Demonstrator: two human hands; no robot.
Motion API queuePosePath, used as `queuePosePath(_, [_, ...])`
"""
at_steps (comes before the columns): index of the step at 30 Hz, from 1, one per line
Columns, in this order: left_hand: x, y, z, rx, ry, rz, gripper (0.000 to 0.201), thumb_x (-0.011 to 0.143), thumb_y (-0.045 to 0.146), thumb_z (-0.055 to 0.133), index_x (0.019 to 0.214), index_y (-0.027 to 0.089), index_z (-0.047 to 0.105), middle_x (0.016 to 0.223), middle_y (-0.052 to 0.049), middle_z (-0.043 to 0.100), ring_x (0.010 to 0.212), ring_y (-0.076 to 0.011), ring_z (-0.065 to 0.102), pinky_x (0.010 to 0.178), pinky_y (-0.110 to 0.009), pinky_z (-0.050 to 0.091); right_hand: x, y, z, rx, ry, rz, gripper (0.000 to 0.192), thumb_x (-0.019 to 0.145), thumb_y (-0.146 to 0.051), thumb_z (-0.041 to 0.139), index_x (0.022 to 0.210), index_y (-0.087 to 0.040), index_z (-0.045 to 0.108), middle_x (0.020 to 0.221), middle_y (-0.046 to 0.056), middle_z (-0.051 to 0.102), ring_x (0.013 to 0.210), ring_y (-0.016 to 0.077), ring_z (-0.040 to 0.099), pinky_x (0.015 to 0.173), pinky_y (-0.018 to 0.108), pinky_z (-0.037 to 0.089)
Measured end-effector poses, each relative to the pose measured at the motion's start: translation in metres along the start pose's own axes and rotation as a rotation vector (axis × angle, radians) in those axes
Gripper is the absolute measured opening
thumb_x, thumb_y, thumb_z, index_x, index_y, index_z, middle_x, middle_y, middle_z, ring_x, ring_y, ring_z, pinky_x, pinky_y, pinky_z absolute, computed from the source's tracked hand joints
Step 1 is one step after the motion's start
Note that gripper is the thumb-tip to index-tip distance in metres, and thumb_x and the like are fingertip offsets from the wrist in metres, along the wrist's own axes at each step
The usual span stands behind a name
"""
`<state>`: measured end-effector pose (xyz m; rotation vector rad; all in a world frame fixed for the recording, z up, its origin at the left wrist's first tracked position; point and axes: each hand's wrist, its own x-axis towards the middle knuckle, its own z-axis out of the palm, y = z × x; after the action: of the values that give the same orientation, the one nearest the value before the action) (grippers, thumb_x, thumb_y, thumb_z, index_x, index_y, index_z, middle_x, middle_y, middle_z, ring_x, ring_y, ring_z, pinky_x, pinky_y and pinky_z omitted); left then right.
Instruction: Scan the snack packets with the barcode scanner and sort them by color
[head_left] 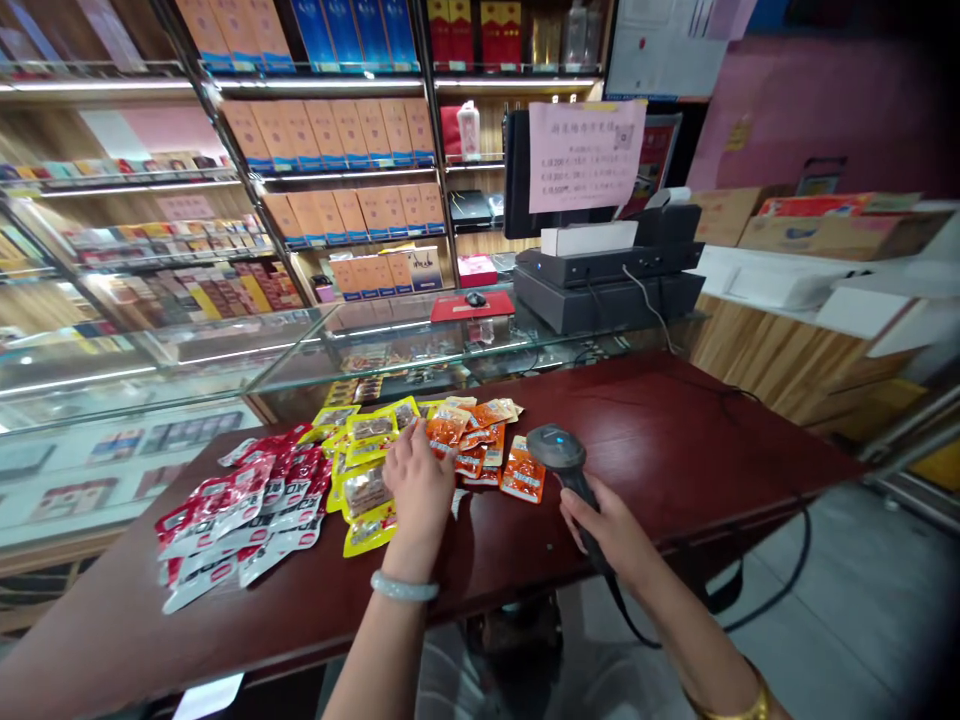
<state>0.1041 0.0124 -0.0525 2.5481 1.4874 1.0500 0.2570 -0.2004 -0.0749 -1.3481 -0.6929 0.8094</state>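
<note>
1. Our left hand (pixel 420 480) lies flat, fingers loosely spread, on the snack packets near the middle of the dark red countertop (pixel 675 440); it presses on them and grips none. A pale bangle (pixel 403 587) circles that wrist.
2. Our right hand (pixel 611 530) is clamped around the handle of a grey barcode scanner (pixel 559 452), whose head tilts toward the orange packets. Its black cable (pixel 787 580) loops off the countertop's near right edge.
3. The packets spread in three colour groups along the countertop's far edge: red and white packets (pixel 240 510) toward the left end, yellow packets (pixel 367 470) under and beside our left hand, orange packets (pixel 487 445) just beside the scanner head.
4. Beyond the far edge stands a glass display case (pixel 225 360) holding small boxed goods we cannot make out. On its top rest a red mouse pad (pixel 472 305) with a mouse, and a black cash register (pixel 607 280) with a pink notice (pixel 585 155) on its screen.
5. The wall shelves (pixel 337 180) behind hold rows of orange boxes, with blue and red boxes on the top tier.
</note>
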Motion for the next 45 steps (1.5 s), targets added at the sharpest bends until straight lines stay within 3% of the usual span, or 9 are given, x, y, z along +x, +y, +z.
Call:
queuePosePath(2, [-0.007, 0.016, -0.001, 0.030, -0.022, 0.047, 0.050, 0.088, 0.042, 0.061, 0.132, 0.018, 0.058, 0.140, -0.015, 0.055, 0.127, -0.0367, 0.048, 0.104, -0.049, 0.040, -0.003, 0.002, -0.011, 0.009, 0.032, -0.006, 0.038, 0.088, -0.056, 0.064, 0.094, -0.021, 0.052, 0.062, -0.007, 0.047, 0.046, 0.0085, 0.043, 0.044, 0.021, 0.036])
queuePosePath(5, [-0.021, 0.047, 0.003, 0.030, -0.187, 0.183, 0.040, 0.088, 0.049, 0.060, 0.116, 0.020, 0.067, 0.122, -0.013, 0.064, 0.116, -0.0331, 0.054, 0.099, -0.046, 0.042, -0.011, 0.004, -0.025, 0.038, 0.078, 0.016, 0.037, 0.088, -0.055, 0.064, 0.096, -0.021, 0.053, 0.062, -0.007, 0.047, 0.047, 0.0085, 0.043, 0.044, 0.020, 0.036])
queuePosePath(11, [-0.036, 0.090, 0.017, 0.121, -0.391, 0.305, 0.057, 0.080, 0.064, 0.064, 0.104, 0.012, 0.067, 0.114, -0.020, 0.061, 0.113, -0.0364, 0.053, 0.097, -0.047, 0.040, -0.024, 0.009, -0.037, 0.056, 0.098, 0.082, 0.041, 0.085, -0.057, 0.067, 0.100, -0.021, 0.053, 0.062, -0.007, 0.048, 0.046, 0.0082, 0.043, 0.042, 0.019, 0.034])
queuePosePath(15, [-0.028, 0.100, 0.023, 0.128, -0.484, 0.334, 0.049, 0.077, 0.056, 0.072, 0.099, 0.013, 0.064, 0.113, -0.021, 0.062, 0.113, -0.0372, 0.054, 0.095, -0.045, 0.041, -0.026, 0.010, -0.042, 0.070, 0.094, 0.072, 0.042, 0.084, -0.058, 0.068, 0.096, -0.022, 0.051, 0.061, -0.008, 0.048, 0.045, 0.0079, 0.043, 0.042, 0.019, 0.033])
queuePosePath(21, [-0.011, 0.120, 0.041, -0.109, -0.684, 0.227, 0.030, 0.088, 0.032, 0.065, 0.109, 0.017, 0.052, 0.090, -0.011, 0.069, 0.086, -0.0249, 0.069, 0.074, -0.031, 0.045, -0.024, 0.011, -0.053, 0.092, 0.131, 0.038, 0.044, 0.083, -0.060, 0.068, 0.097, -0.021, 0.052, 0.059, -0.009, 0.047, 0.044, 0.0079, 0.041, 0.041, 0.019, 0.032])
queuePosePath(26, [-0.001, 0.138, 0.073, -0.458, -0.594, 0.144, 0.013, 0.093, 0.024, 0.055, 0.102, 0.020, 0.048, 0.086, -0.005, 0.068, 0.073, -0.0163, 0.065, 0.066, -0.025, 0.041, -0.018, 0.001, -0.058, 0.099, 0.189, -0.021, 0.041, 0.084, -0.059, 0.066, 0.093, -0.022, 0.052, 0.062, -0.008, 0.048, 0.046, 0.0086, 0.043, 0.043, 0.020, 0.035])
queuePosePath(30, [-0.003, 0.141, 0.089, -0.609, -0.551, 0.125, 0.011, 0.091, 0.021, 0.054, 0.100, 0.020, 0.047, 0.086, -0.004, 0.066, 0.073, -0.0155, 0.064, 0.066, -0.024, 0.042, -0.010, -0.012, -0.056, 0.080, 0.214, -0.087, 0.041, 0.086, -0.060, 0.064, 0.084, -0.022, 0.050, 0.058, -0.008, 0.045, 0.044, 0.0087, 0.041, 0.043, 0.021, 0.034])
queuePosePath(38, [-0.008, 0.129, 0.096, -0.718, -0.515, 0.086, 0.011, 0.090, 0.022, 0.052, 0.099, 0.021, 0.046, 0.087, -0.004, 0.065, 0.076, -0.0170, 0.064, 0.070, -0.027, 0.047, 0.006, -0.016, -0.048, 0.061, 0.193, -0.090, 0.039, 0.087, -0.059, 0.063, 0.091, -0.022, 0.051, 0.058, -0.009, 0.044, 0.043, 0.0086, 0.039, 0.042, 0.021, 0.034])
queuePosePath(45, [-0.005, 0.131, 0.099, -0.683, -0.559, 0.030, 0.013, 0.092, 0.020, 0.053, 0.104, 0.019, 0.049, 0.088, -0.005, 0.068, 0.072, -0.0154, 0.067, 0.066, -0.025, 0.048, 0.012, -0.010, -0.045, 0.139, 0.167, -0.045, 0.040, 0.086, -0.060, 0.064, 0.089, -0.023, 0.050, 0.058, -0.009, 0.045, 0.043, 0.0078, 0.038, 0.041, 0.020, 0.034])
